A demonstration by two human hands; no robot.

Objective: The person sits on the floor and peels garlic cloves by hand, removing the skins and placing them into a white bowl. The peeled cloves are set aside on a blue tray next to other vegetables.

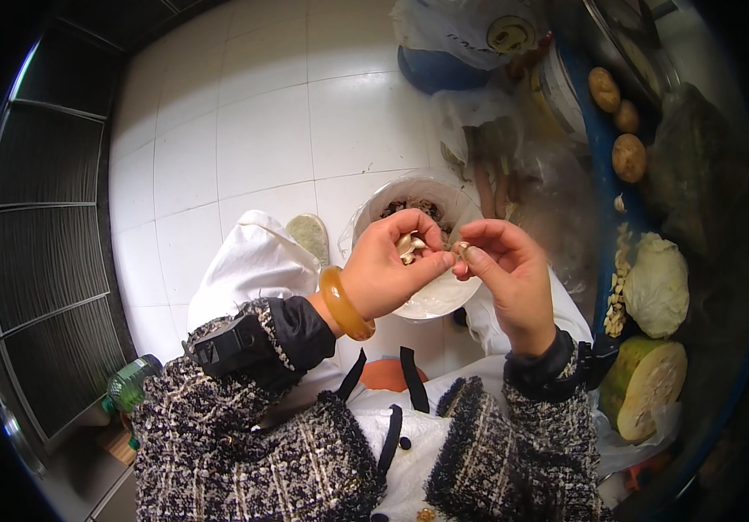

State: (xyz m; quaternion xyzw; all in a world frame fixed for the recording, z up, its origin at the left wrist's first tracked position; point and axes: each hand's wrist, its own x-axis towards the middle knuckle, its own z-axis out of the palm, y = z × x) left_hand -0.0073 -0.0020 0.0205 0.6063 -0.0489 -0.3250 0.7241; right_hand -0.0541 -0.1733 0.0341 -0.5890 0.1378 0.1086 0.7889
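My left hand, with an amber-coloured bangle at the wrist, is curled around several garlic cloves. Its thumb and index finger meet the fingertips of my right hand. Between the right thumb and fingers is a small piece of garlic. Both hands are over a white bin lined with a clear plastic bag, with dark scraps inside. More garlic cloves lie in a row on the blue surface to the right.
On the right are potatoes, a cabbage and a cut gourd. Bagged long vegetables and a blue basin stand beyond the bin. A green plastic bottle and dark-panelled cabinets are at left.
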